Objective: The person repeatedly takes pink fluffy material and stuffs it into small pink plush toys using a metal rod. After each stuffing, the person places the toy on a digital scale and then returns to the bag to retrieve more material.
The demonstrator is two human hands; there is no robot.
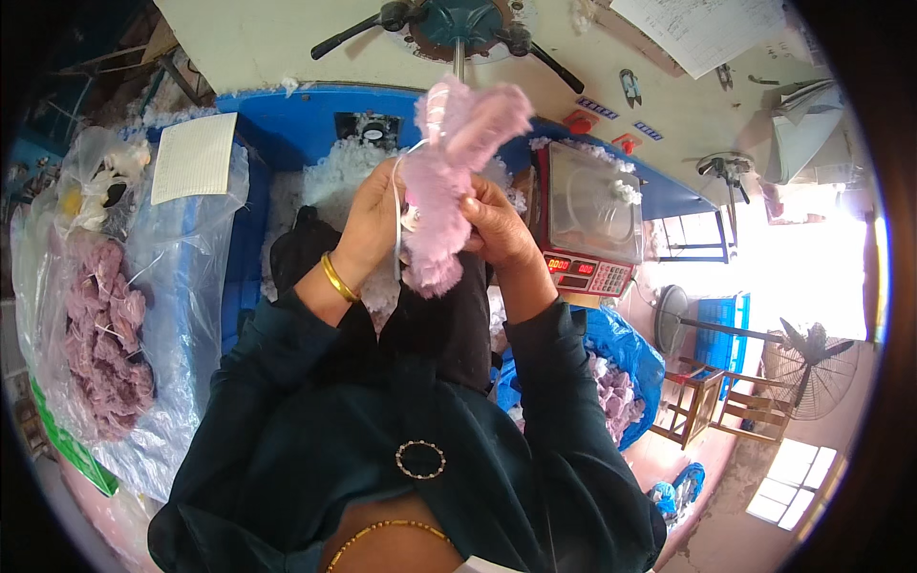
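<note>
A person is holding a fluffy pink toy (437, 215) before the desk's (267, 48) near edge. The right hand's (501, 227) thumb and fingers are pinching its right side; the left hand (374, 205) is gripping its left, some fingertips hiding behind fur. Its ears are overlapping a metal tube (459, 59); contact is not showing. Even, gentle support is probably suiting this soft toy best, keeping the white cord (397, 220) untangled. A scale (594, 205) is crowding the right; loose stuffing (346, 170) is lying beneath.

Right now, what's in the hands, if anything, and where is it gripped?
A lilac plush piece, gripped at its body below the ear-like flaps: the left hand on its left side, the right hand on its right.
</note>
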